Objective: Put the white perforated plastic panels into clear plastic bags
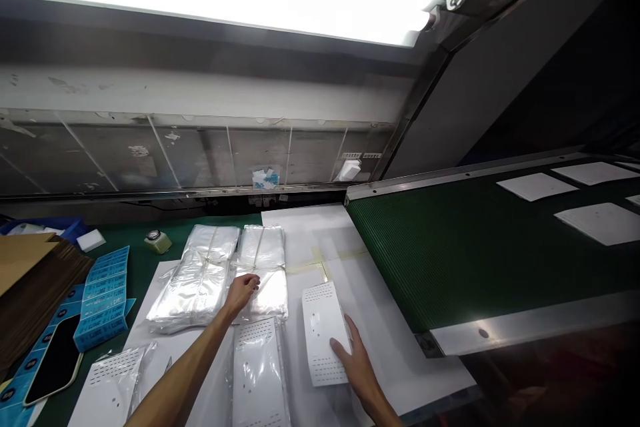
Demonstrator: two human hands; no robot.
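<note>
Left grip (242,295) curled on strapped clear bags (263,283), hold unclear; right grip (353,361) open, fingers pressed flat against edge of perforated white card (320,327), steadying it.

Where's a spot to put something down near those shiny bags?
The white sheet has a free patch between the holey white card under the right hand and the green conveyor belt. A narrow strip of green mat lies between the blue printed cards and the plastic bag bundles. The left hand is in the crowded part.
</note>
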